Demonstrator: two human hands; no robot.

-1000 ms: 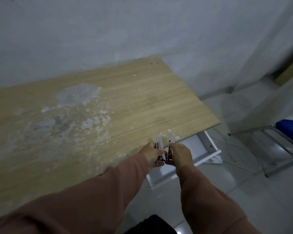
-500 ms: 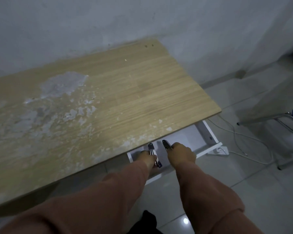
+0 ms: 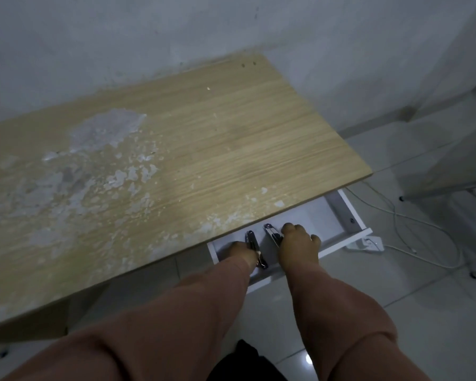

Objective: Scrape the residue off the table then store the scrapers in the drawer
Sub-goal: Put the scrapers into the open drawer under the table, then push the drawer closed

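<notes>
I see the white drawer [image 3: 338, 213] open under the table [image 3: 231, 138]. My left hand [image 3: 241, 250] grips one scraper [image 3: 254, 247] and my right hand [image 3: 298, 243] grips the other scraper [image 3: 272, 233], both apparently inside the drawer. Pale residue [image 3: 99, 149] covers the tabletop; a cable [image 3: 412, 224] lies on the tiled floor.

Both hands now reach down inside the open white drawer [image 3: 338, 215], having dropped from the front edge of the bench [image 3: 231, 138]. The left hand [image 3: 241, 250] and right hand [image 3: 298, 243] sit slightly further apart, each scraper [image 3: 252, 240] [image 3: 272, 233] lowered with them.
</notes>
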